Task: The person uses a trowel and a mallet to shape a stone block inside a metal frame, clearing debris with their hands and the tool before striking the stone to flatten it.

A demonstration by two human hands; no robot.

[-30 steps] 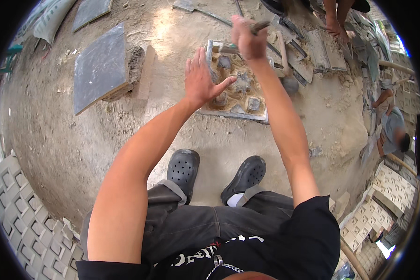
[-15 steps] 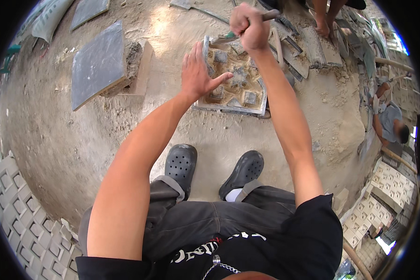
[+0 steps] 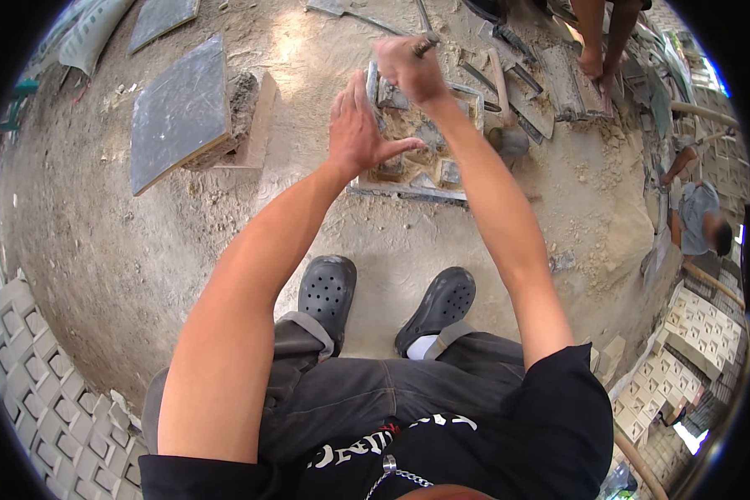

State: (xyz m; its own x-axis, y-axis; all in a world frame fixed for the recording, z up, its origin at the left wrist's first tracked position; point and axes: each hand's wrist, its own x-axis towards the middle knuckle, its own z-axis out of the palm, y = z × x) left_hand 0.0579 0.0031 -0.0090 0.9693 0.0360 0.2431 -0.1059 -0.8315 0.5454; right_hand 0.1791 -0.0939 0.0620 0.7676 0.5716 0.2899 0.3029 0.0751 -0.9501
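Observation:
A square mould (image 3: 408, 194) with a pale metal-looking rim lies on the ground in front of me. Inside it are raised blocks and sandy material. My left hand (image 3: 360, 129) rests at the mould's left side, fingers stretched out and thumb pointing over the blocks. Above the mould's far part, my right hand (image 3: 410, 71) is closed in a fist round a wooden-handled tool (image 3: 426, 43). Only the handle's end shows now; the working end is hidden behind the fist, so its exact kind is unclear.
A slab (image 3: 179, 117) leans on a block at the left. Right of the mould lie a trowel (image 3: 532, 112), a hammer (image 3: 499, 79) and several other tools. Another person's hands (image 3: 593, 71) work at the upper right; a second person (image 3: 698, 218) sits far right. Patterned blocks (image 3: 50, 400) line the lower left.
My right hand has moved left, toward my left hand, with the tool in it, uncovering more of the mould's right side. The left hand has barely moved.

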